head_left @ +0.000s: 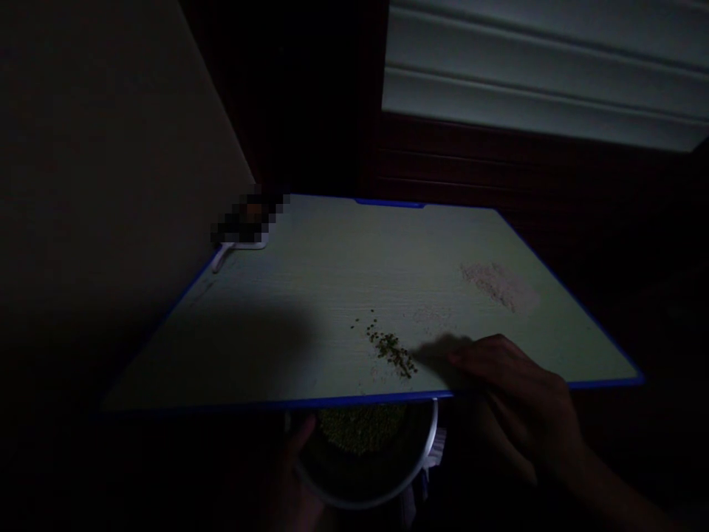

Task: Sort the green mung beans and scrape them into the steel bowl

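Left hand (296, 473) mostly lost in shadow, grip unreadable. Bowl (427, 443) below right hand (515, 406) partly hidden behind blue-edged board (310, 251), green contents (362, 430) partly covered. Green specks (391, 351) beside right hand too small to identify. Object (249, 218) at far board corner pixelated.

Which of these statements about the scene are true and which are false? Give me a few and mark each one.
The right hand is beside green flakes on a blue-edged board. True.

A metal bowl stands on top of the board. False: it sits below the board's near edge, holding a green mass.

A pale powdery patch lies on the board. True.

The left hand grips a knife. False: its thumb is against the bowl's rim.
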`<state>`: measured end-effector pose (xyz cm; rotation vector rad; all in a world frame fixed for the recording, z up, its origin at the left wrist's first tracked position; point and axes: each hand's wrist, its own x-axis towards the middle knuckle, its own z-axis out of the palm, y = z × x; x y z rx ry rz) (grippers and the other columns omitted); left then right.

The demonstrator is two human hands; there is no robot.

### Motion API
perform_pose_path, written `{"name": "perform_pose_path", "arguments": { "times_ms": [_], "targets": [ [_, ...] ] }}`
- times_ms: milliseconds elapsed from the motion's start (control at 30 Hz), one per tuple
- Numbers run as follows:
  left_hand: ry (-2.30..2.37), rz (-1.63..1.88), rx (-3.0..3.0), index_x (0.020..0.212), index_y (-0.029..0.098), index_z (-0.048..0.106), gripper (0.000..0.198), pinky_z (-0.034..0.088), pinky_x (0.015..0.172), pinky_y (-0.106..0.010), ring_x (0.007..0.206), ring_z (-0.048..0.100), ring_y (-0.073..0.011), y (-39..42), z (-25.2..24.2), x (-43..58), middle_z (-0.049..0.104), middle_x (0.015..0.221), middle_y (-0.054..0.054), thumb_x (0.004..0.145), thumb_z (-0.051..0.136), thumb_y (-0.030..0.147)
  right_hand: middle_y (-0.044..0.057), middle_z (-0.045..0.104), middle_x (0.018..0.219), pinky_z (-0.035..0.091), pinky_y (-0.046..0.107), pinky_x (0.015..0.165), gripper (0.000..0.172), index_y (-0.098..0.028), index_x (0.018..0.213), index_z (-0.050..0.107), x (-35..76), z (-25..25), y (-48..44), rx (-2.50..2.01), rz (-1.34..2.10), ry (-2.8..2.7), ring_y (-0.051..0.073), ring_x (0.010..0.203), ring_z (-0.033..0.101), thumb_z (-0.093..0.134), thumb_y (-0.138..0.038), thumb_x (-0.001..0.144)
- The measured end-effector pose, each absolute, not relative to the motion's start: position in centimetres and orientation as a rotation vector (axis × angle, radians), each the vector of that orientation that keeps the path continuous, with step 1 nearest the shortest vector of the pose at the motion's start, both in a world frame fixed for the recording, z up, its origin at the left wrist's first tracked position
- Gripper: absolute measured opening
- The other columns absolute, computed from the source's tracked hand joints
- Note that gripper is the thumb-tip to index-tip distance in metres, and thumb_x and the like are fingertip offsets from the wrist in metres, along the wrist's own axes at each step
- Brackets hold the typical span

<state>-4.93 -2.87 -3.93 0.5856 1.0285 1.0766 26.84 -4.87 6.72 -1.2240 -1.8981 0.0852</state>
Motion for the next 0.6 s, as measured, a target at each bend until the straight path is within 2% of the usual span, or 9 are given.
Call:
{"name": "perform_pose_path", "arguments": {
  "times_ms": [133, 200, 300, 367, 433, 467, 500, 567, 600],
  "targets": [
    [0.875, 1.047, 0.451, 0.116, 0.032, 0.076, 0.032, 0.043, 0.127, -0.049, 0.145, 0.053, -0.0301, -3.0, -2.6, -3.5, 0.077, 0.124, -0.003, 0.085, 0.081, 0.038, 0.004, 0.078, 0.126, 0.063, 0.037, 0.088, 0.046, -0.028, 0.136, 0.066, 26.9, 6.6, -5.1, -1.257, 0.098, -1.911, 0.019, 0.114, 0.072, 0.064, -0.009, 0.095],
    [0.832, 1.042, 0.386, 0.120, 0.032, 0.074, 0.038, 0.039, 0.130, -0.049, 0.150, 0.047, -0.0298, -2.9, -1.7, -2.4, 0.076, 0.128, -0.003, 0.085, 0.078, 0.045, 0.004, 0.078, 0.124, 0.064, 0.036, 0.089, 0.045, -0.029, 0.135, 0.067, 27.1, 6.9, -5.0, -1.262, 0.095, -1.910, 0.018, 0.114, 0.073, 0.061, -0.008, 0.096],
    [0.912, 1.109, 0.158, 0.112, 0.034, 0.076, 0.037, 0.021, 0.136, -0.034, 0.160, 0.029, -0.0168, -2.5, -0.6, -0.6, 0.080, 0.118, 0.001, 0.078, 0.085, 0.042, 0.003, 0.079, 0.123, 0.064, 0.034, 0.090, 0.043, -0.029, 0.133, 0.068, 27.4, 7.5, -4.8, -1.274, 0.097, -1.904, 0.017, 0.114, 0.074, 0.058, -0.008, 0.097],
    [0.970, 1.130, -0.001, 0.101, 0.036, 0.078, 0.043, 0.006, 0.136, -0.027, 0.162, 0.017, -0.0082, -2.2, -0.2, 0.4, 0.081, 0.109, 0.004, 0.063, 0.097, 0.037, 0.002, 0.080, 0.122, 0.066, 0.031, 0.088, 0.041, -0.030, 0.132, 0.068, 27.6, 7.7, -4.7, -1.271, 0.111, -1.906, 0.016, 0.111, 0.076, 0.057, -0.010, 0.098],
    [0.992, 1.058, -0.081, 0.094, 0.035, 0.080, 0.054, 0.026, 0.129, -0.018, 0.162, 0.012, -0.0071, -2.2, 0.0, 1.0, 0.081, 0.109, 0.005, 0.046, 0.104, 0.041, 0.000, 0.081, 0.119, 0.066, 0.028, 0.084, 0.038, -0.031, 0.130, 0.069, 27.8, 8.0, -4.7, -1.261, 0.133, -1.913, 0.015, 0.107, 0.078, 0.057, -0.012, 0.099],
    [0.982, 1.041, -0.085, 0.096, 0.034, 0.080, 0.060, 0.042, 0.118, -0.014, 0.162, 0.016, -0.0079, -2.2, 0.0, 1.1, 0.080, 0.113, 0.005, 0.041, 0.105, 0.042, 0.000, 0.081, 0.118, 0.067, 0.027, 0.083, 0.037, -0.031, 0.128, 0.070, 27.9, 8.1, -4.6, -1.261, 0.144, -1.916, 0.014, 0.105, 0.079, 0.057, -0.012, 0.099],
    [0.961, 1.045, -0.094, 0.099, 0.034, 0.080, 0.064, 0.054, 0.102, -0.012, 0.158, 0.030, -0.0096, -2.2, -0.1, 1.2, 0.080, 0.116, 0.006, 0.041, 0.106, 0.041, 0.000, 0.082, 0.116, 0.067, 0.026, 0.082, 0.036, -0.030, 0.127, 0.071, 28.0, 8.2, -4.6, -1.259, 0.153, -1.920, 0.014, 0.103, 0.079, 0.056, -0.012, 0.099],
    [0.885, 1.068, -0.144, 0.104, 0.035, 0.079, 0.064, 0.062, 0.075, -0.011, 0.130, 0.065, -0.0125, -2.4, -0.3, 1.2, 0.080, 0.113, 0.008, 0.046, 0.106, 0.033, 0.001, 0.082, 0.112, 0.067, 0.026, 0.081, 0.035, -0.030, 0.124, 0.072, 28.2, 8.4, -4.7, -1.254, 0.171, -1.933, 0.015, 0.101, 0.080, 0.055, -0.011, 0.099],
    [0.842, 1.069, -0.191, 0.105, 0.035, 0.077, 0.062, 0.063, 0.074, -0.013, 0.107, 0.076, -0.0134, -2.6, -0.4, 1.3, 0.081, 0.111, 0.008, 0.050, 0.105, 0.029, 0.002, 0.082, 0.111, 0.068, 0.026, 0.081, 0.036, -0.029, 0.122, 0.073, 28.3, 8.5, -4.8, -1.250, 0.179, -1.940, 0.016, 0.101, 0.080, 0.054, -0.011, 0.099]
  ]
}}
